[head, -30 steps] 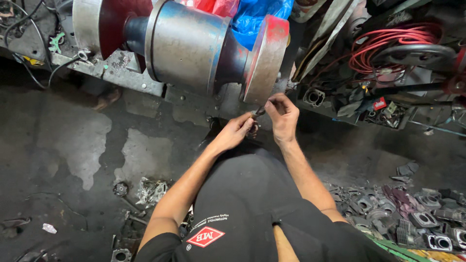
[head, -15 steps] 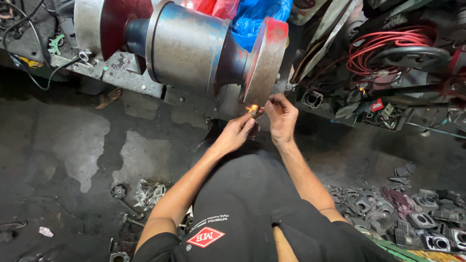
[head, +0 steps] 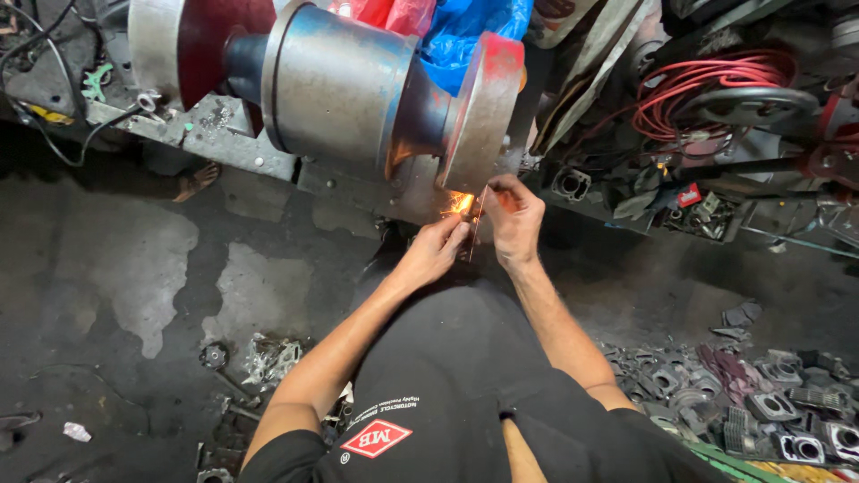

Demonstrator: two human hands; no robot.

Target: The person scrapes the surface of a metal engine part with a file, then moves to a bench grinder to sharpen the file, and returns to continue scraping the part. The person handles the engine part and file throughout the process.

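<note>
The left hand [head: 436,253] has its fingers curled nearly closed around the lower part of a thin metal strip [head: 474,224], pinching it from the left; the thumb side faces up and the knuckles point toward the grinder [head: 340,89]. Its forearm runs up from the lower left, bare, with the elbow bent beside a dark knee [head: 447,376].

The strip stands almost upright between both hands, its upper end pressed to the rim of the grinding wheel [head: 483,112], the reddish disc at the grinder's right end. Orange sparks [head: 459,203] glow just where strip and wheel meet (right above the left fingertips).

The right hand [head: 514,215] grips the strip's upper part from the right, fingers folded tight with the thumb on top, wrist a little higher than the left one. Its forearm comes in from the lower right, slanting up and leftward, so the two arms form a narrow wedge meeting at the strip.

The grinder sits on a grey metal surface [head: 224,134], near its right edge, and the hands work just below that edge over a stained concrete floor [head: 134,268]. Farther right, red cable [head: 707,80] is coiled among clutter, and a heap of grey metal parts [head: 761,407] lies on the floor toward the lower right corner.
</note>
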